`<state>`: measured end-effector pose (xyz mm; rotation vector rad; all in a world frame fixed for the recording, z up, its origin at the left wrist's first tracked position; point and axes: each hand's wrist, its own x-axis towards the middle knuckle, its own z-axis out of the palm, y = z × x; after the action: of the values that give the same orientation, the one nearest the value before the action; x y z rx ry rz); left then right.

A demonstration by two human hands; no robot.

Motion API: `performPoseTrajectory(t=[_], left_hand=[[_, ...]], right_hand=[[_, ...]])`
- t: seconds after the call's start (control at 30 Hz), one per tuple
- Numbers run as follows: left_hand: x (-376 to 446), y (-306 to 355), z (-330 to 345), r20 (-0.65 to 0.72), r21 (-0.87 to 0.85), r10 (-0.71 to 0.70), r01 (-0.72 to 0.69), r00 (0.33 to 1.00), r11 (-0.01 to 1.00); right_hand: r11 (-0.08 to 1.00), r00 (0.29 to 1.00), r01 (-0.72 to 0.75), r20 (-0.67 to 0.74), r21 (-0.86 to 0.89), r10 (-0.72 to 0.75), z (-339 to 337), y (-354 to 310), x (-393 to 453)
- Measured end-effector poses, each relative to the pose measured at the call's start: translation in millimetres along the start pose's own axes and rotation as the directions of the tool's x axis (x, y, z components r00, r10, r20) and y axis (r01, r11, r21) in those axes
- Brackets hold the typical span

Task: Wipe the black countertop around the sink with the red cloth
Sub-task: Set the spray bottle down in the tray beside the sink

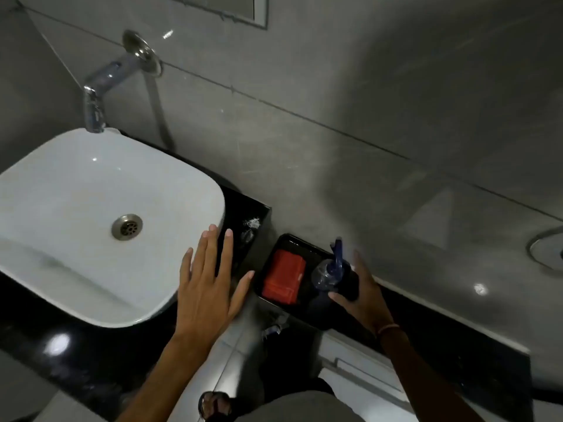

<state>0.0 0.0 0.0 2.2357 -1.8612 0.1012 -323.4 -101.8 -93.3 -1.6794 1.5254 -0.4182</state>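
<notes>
your left hand (210, 281) hovers open, fingers spread, by the sink (61, 208); your right hand (362, 287) grips the spray bottle (329, 272), probably clearing access to the folded red cloth (285, 277).

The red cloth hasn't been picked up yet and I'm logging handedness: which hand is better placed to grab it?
Probably the left hand: it is open, empty, its thumb near the black tray holding the red cloth. The right hand is around a spray bottle.
</notes>
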Motion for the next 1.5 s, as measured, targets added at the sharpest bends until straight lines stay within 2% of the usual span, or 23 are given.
performPoseTrajectory(t=[0.07, 0.13, 0.2, 0.27, 0.37, 0.47, 0.5, 0.63, 0.7, 0.9, 0.93, 1.0, 1.07, 1.1, 1.17, 1.27, 1.37, 1.5], left_hand=[[6, 3, 7, -0.003, -0.009, -0.012, 0.012, 1.000, 1.000], [7, -3, 17, -0.047, 0.031, -0.030, 0.031, 0.998, 0.999], [8, -7, 20, -0.057, 0.056, -0.043, 0.046, 0.997, 0.997], [9, -9, 22, -0.069, 0.074, -0.035, 0.041, 0.997, 0.996], [8, -3, 24, -0.065, 0.093, -0.029, 0.035, 0.997, 0.995], [3, 2, 29, -0.051, 0.095, -0.032, 0.037, 0.998, 0.995], [2, 3, 30, -0.047, 0.092, -0.037, 0.041, 0.998, 0.995], [-1, 5, 32, -0.051, 0.104, -0.027, 0.033, 0.998, 0.994], [-1, 3, 32, -0.055, 0.113, -0.017, 0.023, 0.998, 0.993], [4, -3, 25, -0.072, 0.108, -0.005, 0.013, 0.997, 0.994], [4, -4, 23, -0.076, 0.109, -0.003, 0.011, 0.997, 0.994], [5, -7, 21, -0.082, 0.120, -0.001, 0.011, 0.997, 0.993], [5, -11, 19, -0.085, 0.124, -0.009, 0.020, 0.996, 0.992], [5, -12, 19, -0.083, 0.126, -0.014, 0.025, 0.996, 0.992], [4, -14, 18, -0.081, 0.127, -0.022, 0.032, 0.996, 0.991], [4, -16, 18, -0.081, 0.127, -0.027, 0.037, 0.996, 0.991], [5, -17, 16, -0.079, 0.129, -0.035, 0.045, 0.996, 0.991], [9, -15, 10, -0.062, 0.120, -0.065, 0.072, 0.996, 0.990]], right_hand=[[0.997, 0.995, 0.076, 0.059, 0.022, -0.077, 2, -3, 25], [0.993, 0.991, 0.088, 0.106, -0.073, -0.080, 10, -10, 52], [0.978, 0.991, 0.131, 0.017, -0.163, -0.130, 23, -17, 64], [0.970, 0.976, 0.175, -0.101, -0.171, -0.194, 28, -23, 70], [0.968, 0.966, 0.209, -0.124, -0.142, -0.227, 34, -29, 75], [0.917, 0.953, 0.297, 0.033, -0.267, -0.300, 37, -31, 69], [0.892, 0.953, 0.304, 0.108, -0.334, -0.284, 38, -30, 65], [0.835, 0.936, 0.227, 0.348, -0.502, -0.045, 51, -22, 43], [0.803, 0.914, 0.217, 0.405, -0.555, 0.033, 58, -15, 31], [0.763, 0.944, 0.152, 0.321, -0.629, 0.077, 68, -14, 15], [0.762, 0.958, 0.148, 0.283, -0.630, 0.049, 68, -17, 14], [0.738, 0.974, 0.215, 0.192, -0.640, -0.117, 64, -26, 15], [0.726, 0.959, 0.258, 0.077, -0.637, -0.274, 54, -35, 19], [0.753, 0.956, 0.267, 0.069, -0.601, -0.284, 48, -37, 22], [0.790, 0.955, 0.249, 0.006, -0.561, -0.297, 36, -39, 32], [0.849, 0.945, 0.171, -0.161, -0.500, -0.286, 20, -36, 46], [0.899, 0.953, 0.140, -0.191, -0.414, -0.237, 13, -27, 57], [0.917, 0.961, 0.103, -0.198, -0.386, -0.191, 15, -17, 62]])
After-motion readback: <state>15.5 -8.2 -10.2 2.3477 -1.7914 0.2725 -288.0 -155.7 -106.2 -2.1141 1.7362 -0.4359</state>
